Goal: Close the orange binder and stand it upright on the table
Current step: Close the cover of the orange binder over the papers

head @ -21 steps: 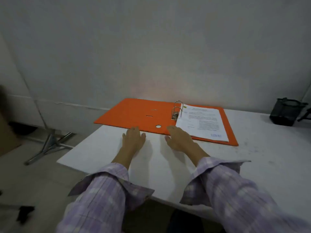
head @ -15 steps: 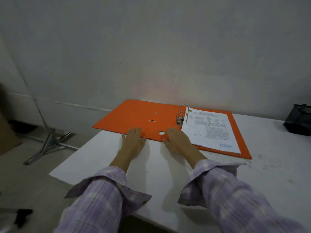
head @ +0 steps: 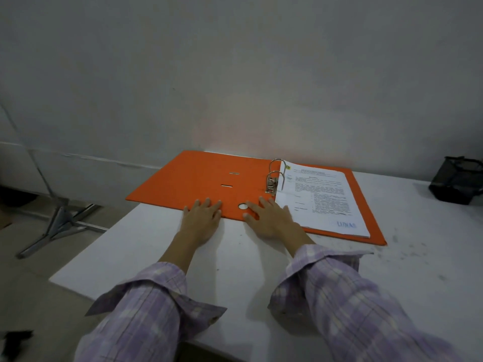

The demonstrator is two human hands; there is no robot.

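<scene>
Sliding forward, both flat, empty hands now overlap the binder's point(head: 209, 181) near edge: left hand point(head: 201, 218) on cover, right hand point(head: 269, 218) beside the spine hole; closing not yet begun.

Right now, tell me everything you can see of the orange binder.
The orange binder lies open and flat on the white table, its left cover overhanging the table's left edge. It looks like cardboard, with two slots and a round finger hole. Metal rings stand upright at the spine, holding a printed paper stack on the right cover. The left hand and right hand rest fingertips on its near edge.
</scene>
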